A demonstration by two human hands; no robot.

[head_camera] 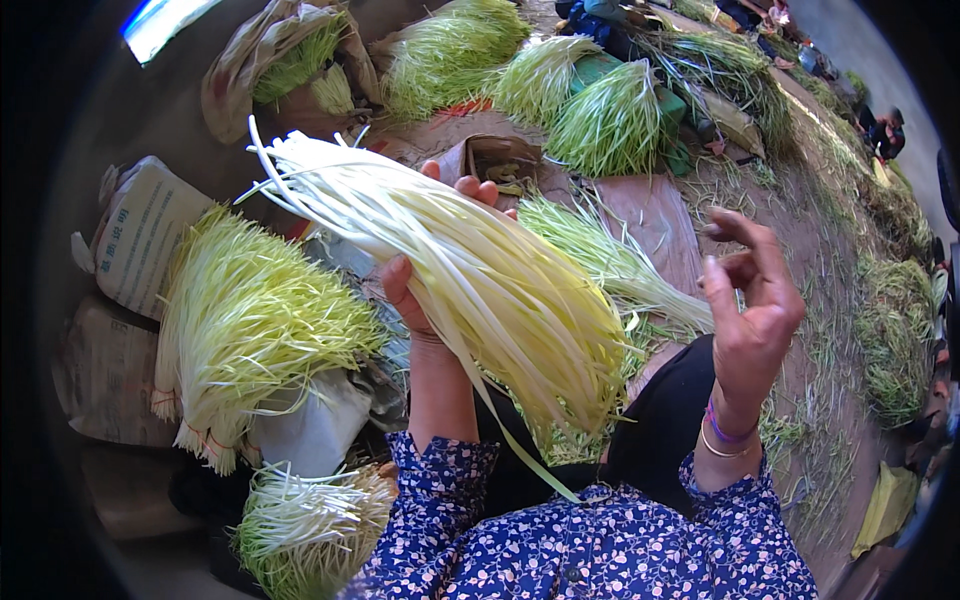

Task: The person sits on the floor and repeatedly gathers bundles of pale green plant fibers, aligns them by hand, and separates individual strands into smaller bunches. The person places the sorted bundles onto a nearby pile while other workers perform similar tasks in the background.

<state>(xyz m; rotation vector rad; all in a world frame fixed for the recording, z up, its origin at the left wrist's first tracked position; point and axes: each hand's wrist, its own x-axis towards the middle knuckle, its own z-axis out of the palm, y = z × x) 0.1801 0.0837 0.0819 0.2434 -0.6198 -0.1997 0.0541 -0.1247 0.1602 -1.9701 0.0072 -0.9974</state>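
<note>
My left hand (412,296) is wrapped around a thick bunch of pale yellow-white garlic chives (480,255). Its white stalk ends point to the upper left and its yellow leaf tips hang to the lower right, with one long leaf trailing toward my shirt. The fingertips show past the bunch's far edge. To the right, my right hand (750,300) is raised with its fingers curled and apart, holding nothing. A loose bunch of green-yellow chives (622,262) lies on the ground beyond the held bunch, between it and my right hand.
Tied bunches of chives (262,300) are stacked at the left beside a printed sack (150,240). Another pile (307,525) lies at lower left. More heaps (611,120) stand ahead, some on a green support. Scattered leaves (817,360) cover ground at right. People (885,135) sit farther off.
</note>
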